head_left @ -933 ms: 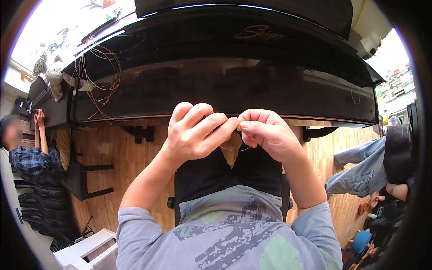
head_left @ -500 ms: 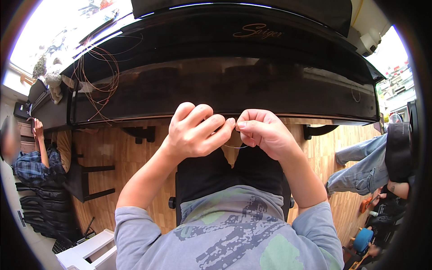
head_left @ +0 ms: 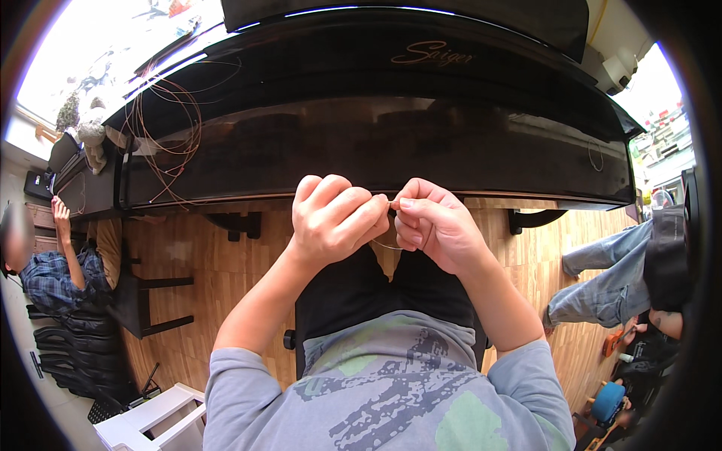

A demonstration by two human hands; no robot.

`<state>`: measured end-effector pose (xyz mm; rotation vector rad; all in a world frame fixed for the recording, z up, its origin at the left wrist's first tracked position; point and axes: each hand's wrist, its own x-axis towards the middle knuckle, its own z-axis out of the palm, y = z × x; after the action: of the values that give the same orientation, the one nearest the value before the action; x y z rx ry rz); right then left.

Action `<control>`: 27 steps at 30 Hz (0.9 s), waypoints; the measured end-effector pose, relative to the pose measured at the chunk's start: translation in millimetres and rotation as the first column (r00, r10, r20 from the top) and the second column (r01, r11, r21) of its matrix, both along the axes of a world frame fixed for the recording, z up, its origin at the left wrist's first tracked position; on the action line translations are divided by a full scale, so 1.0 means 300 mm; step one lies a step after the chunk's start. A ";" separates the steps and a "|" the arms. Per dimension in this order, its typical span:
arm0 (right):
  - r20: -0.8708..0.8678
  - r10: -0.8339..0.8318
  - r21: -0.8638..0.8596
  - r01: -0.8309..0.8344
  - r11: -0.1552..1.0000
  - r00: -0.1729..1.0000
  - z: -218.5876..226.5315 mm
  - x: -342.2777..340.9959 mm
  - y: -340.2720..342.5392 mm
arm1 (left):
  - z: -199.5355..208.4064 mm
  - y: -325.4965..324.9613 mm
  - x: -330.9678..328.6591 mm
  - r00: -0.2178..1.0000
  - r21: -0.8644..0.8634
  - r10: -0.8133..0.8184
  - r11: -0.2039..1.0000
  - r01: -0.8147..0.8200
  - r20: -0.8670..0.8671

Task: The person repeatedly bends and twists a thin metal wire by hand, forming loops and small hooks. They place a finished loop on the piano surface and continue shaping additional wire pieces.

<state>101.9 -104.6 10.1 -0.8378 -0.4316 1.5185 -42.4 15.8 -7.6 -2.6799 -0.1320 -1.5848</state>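
In front of the black upright piano [head_left: 361, 154], my left hand [head_left: 332, 222] and my right hand [head_left: 438, 225] meet near its front edge. Both are closed, thumbs and forefingers pinching a thin wire string [head_left: 389, 246]. A short bit of it shows between the fingertips, and a curve of it hangs below them. The rest is hidden by my fingers. On the piano's left side lies a loose coil of copper-coloured strings [head_left: 193, 139]. A small thin loop of wire [head_left: 596, 159] rests near the right end.
My legs are under the piano's edge. At the left, a person in a plaid shirt [head_left: 64, 274] sits by a dark bench [head_left: 154, 301]. A person in jeans [head_left: 602, 278] is at the right. A white stool-like frame [head_left: 162, 421] stands at the lower left.
My left hand has shifted slightly right and down, and its forearm has moved inward. My right hand's fingers have curled a little. The pinch on the string continues.
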 end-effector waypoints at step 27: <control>0.155 -0.063 0.063 0.053 0.997 0.986 -0.014 -0.016 -0.013 | -0.019 -0.031 0.033 0.995 -0.351 -0.049 0.933 0.075 0.084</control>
<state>97.0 -108.5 6.0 -0.9201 -0.5603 1.3849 -32.6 6.6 -13.4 -2.9098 -0.3732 -1.8386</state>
